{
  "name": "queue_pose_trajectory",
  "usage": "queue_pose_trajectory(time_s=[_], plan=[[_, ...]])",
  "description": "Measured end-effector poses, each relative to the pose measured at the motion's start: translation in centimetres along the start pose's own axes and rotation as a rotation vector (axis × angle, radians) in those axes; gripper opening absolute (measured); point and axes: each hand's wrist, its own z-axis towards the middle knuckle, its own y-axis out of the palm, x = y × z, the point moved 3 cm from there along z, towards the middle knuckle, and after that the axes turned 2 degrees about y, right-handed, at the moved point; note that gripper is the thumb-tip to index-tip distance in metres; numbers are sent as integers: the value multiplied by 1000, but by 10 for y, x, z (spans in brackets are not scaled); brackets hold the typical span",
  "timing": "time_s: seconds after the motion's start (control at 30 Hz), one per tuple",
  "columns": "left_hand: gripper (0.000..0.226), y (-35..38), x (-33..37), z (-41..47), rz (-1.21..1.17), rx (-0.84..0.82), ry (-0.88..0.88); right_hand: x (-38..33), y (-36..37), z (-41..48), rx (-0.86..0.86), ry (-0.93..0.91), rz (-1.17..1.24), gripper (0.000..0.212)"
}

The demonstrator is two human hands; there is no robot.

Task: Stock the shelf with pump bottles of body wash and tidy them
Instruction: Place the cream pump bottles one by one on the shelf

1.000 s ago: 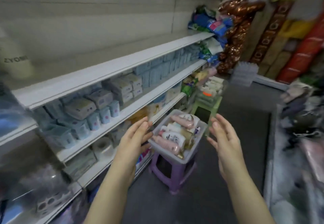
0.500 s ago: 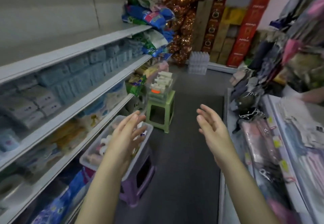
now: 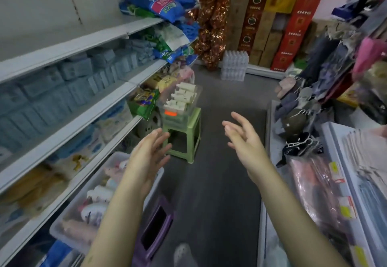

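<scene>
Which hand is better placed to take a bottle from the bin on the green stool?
Left hand, probably: it is open, empty, and nearer the clear bin; the right hand, also open, is farther to the right.

- Bare left grip (image 3: 146, 158): slim fingers, blurred at the tips.
- Bare right grip (image 3: 245, 141): slim fingers, a short rounded nail showing on one fingertip.
- Bare left forearm (image 3: 113, 214), uncovered down to the lower edge; small dark speck near the bottom.
- Bare right forearm (image 3: 293, 204), uncovered likewise.
- Pale grey rounded shoe toe (image 3: 184, 252), low between the forearms, blurred.
</scene>
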Motion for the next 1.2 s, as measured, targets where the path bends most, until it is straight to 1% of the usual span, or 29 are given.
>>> queue_pose_trajectory(time_s=[0.13,0.3,0.4,0.47,0.6,0.7,0.83,1.0,1.13,1.2], plan=[[28,36,8,77,-47,-27,-35,-9,-6,76,20,14,-29,33],[26,71,24,154,-28,-58,-32,-8,-24,148,109,19,-13,28],[29,80,25,186,-6,-58,-35,3,-33,188,135,41,-11,36],[29,81,18,211,2,-25,-47,11,-35,219,123,55,-17,44],[37,88,-1,264,28,68,-71,28,-38,285,45,94,-34,46],[46,110,-7,306,43,112,-109,37,-48,341,-8,130,-38,42],[38,140,-4,365,61,172,-96,40,-67,419,-61,128,-42,33],[38,154,-14,406,47,269,-102,49,-81,495,-162,159,-76,37],[42,154,-31,424,42,353,-175,59,-70,540,-239,201,-107,36],[41,151,-32,438,34,385,-196,64,-56,560,-284,220,-104,37]])
